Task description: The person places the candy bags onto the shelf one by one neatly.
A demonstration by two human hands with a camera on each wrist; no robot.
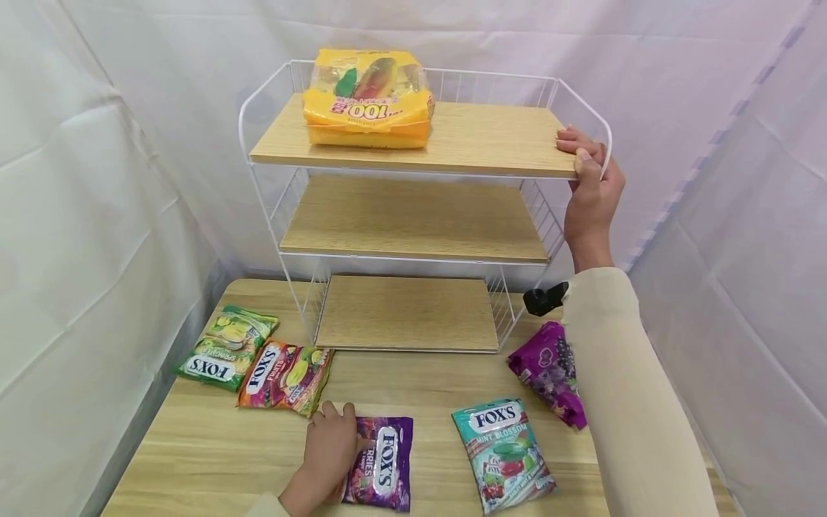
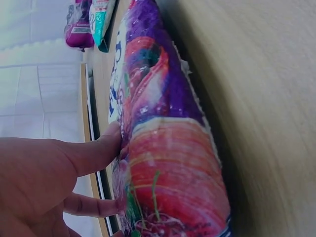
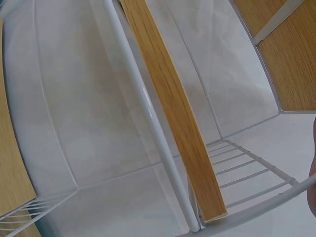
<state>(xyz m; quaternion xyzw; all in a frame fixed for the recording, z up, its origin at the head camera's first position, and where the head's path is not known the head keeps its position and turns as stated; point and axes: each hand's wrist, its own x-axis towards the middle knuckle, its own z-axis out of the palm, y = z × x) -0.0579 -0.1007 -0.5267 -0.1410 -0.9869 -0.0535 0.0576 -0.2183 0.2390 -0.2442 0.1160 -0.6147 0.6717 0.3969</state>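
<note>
My left hand [image 1: 331, 446] is at the left side of a purple Fox's berries candy bag [image 1: 386, 467] lying on the table. In the left wrist view, the thumb and fingers [image 2: 91, 205] reach fairly straight to the printed face of the bag [image 2: 168, 158]. Up at the right, my right hand [image 1: 593, 190] grips the front corner of the top shelf of a white wire rack [image 1: 413, 172], thumb at the front edge and fingers over the board. Only a sliver of that hand shows in the right wrist view, beside the rack's wire side [image 3: 256, 173].
A yellow candy pack [image 1: 368, 100] sits on the top shelf, left of centre. Green [image 1: 226, 348] and orange-red [image 1: 284, 377] Fox's bags lie at the table's left. A teal Mint Blossom bag [image 1: 504, 456] and a purple grape-print bag [image 1: 549, 373] lie right, the latter partly behind the sleeve.
</note>
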